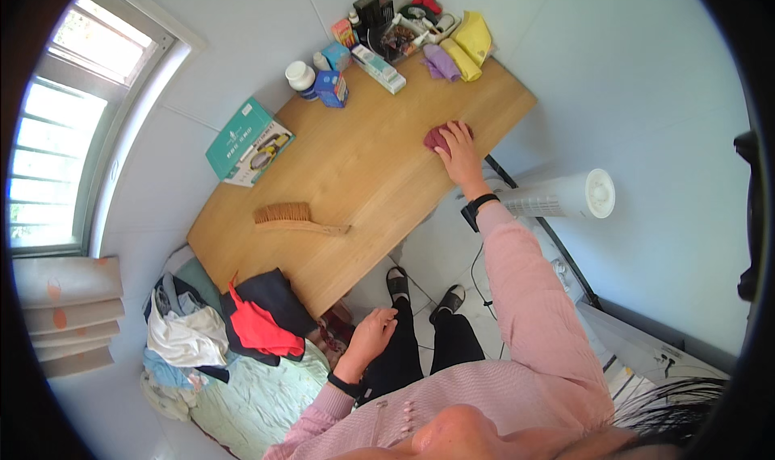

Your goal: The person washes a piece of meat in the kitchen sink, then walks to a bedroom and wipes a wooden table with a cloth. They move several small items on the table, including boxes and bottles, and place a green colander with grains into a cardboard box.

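My right hand presses down on a folded maroon cloth near the right end of the wooden tabletop. Its fingers are spread over the cloth and hide part of it. Short of the table's front edge, my left hand hangs in front of my body, loosely curled, with nothing seen in it. A wooden brush with brown bristles lies on its side on the left half of the tabletop.
At the back stand a teal box, a white-capped bottle, small boxes and rolled purple and yellow bags. A white tower fan is beside my right arm. Clothes lie heaped on the bed at left.
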`<action>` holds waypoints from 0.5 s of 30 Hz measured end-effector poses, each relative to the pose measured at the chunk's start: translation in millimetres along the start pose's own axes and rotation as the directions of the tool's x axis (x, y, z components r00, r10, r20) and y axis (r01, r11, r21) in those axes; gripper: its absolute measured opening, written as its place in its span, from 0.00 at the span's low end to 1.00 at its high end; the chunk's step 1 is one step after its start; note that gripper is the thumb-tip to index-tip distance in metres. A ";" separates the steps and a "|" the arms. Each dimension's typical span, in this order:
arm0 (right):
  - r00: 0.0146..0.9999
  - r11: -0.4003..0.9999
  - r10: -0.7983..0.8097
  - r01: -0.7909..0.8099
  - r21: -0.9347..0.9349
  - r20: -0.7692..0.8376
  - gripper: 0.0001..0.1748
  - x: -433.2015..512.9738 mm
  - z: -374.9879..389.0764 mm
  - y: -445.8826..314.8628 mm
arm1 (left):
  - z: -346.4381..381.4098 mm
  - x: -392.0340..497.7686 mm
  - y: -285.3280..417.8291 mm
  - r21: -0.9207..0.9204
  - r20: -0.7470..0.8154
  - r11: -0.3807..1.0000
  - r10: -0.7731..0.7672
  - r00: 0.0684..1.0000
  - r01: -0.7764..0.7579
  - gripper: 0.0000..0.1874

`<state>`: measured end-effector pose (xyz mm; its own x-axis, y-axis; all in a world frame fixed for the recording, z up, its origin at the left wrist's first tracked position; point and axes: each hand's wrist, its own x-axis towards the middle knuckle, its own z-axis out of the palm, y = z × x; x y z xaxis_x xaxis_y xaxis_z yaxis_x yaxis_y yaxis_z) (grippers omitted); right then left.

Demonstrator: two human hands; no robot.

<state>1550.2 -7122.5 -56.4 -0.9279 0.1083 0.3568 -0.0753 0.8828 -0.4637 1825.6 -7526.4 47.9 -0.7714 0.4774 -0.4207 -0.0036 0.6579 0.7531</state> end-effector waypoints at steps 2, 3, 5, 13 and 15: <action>0.997 0.997 0.029 -0.033 -0.066 -0.073 0.23 -2.7 15.8 1.9 | -17.4 -6.9 -1.9 -0.024 0.005 1.000 0.010 1.000 -0.010 0.13; 0.994 0.998 0.037 -0.043 -0.053 -0.107 0.23 0.2 20.8 1.9 | -26.3 -8.5 -2.7 -0.028 -0.020 0.999 0.026 0.999 -0.026 0.13; 0.973 0.974 0.223 -0.225 -0.037 -0.051 0.21 16.7 23.4 -0.2 | -43.6 -11.2 -3.2 -0.032 -0.032 0.999 0.021 0.999 -0.022 0.14; 0.997 0.999 0.003 0.001 0.047 -0.074 0.24 118.0 36.9 -16.6 | -87.7 82.6 35.5 -0.175 0.012 0.984 -0.037 0.999 0.039 0.14; 0.997 0.998 -0.066 0.067 0.015 -0.030 0.26 117.5 39.2 -0.2 | -93.4 131.4 59.0 -0.223 0.006 0.975 -0.002 1.000 0.003 0.14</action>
<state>1426.9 -7127.9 -46.1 -0.9096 0.0632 0.4107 -0.1425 0.8810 -0.4511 1664.6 -7479.2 84.3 -0.7676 0.4796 -0.4252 -0.1478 0.5131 0.8455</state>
